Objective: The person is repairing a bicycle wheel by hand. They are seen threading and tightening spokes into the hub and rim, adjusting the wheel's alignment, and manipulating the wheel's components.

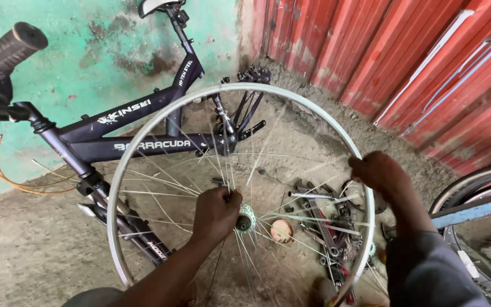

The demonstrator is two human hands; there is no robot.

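A bare silver bicycle wheel rim [143,119] with thin spokes stands upright in front of me. My left hand [216,213] is closed around the spokes right beside the hub [244,220] at the wheel's middle. My right hand [377,172] grips the rim on its right side. Several spokes look blurred, as if the wheel is turning. Behind the wheel leans a dark purple bicycle frame [143,145] without wheels.
Wrenches and other metal tools [322,219] lie on the dirt ground behind the wheel, with a small round tin [282,231]. A red corrugated metal wall [404,62] stands at the right, a green plastered wall [86,57] at the left. Another bicycle's tyre [473,187] shows at far right.
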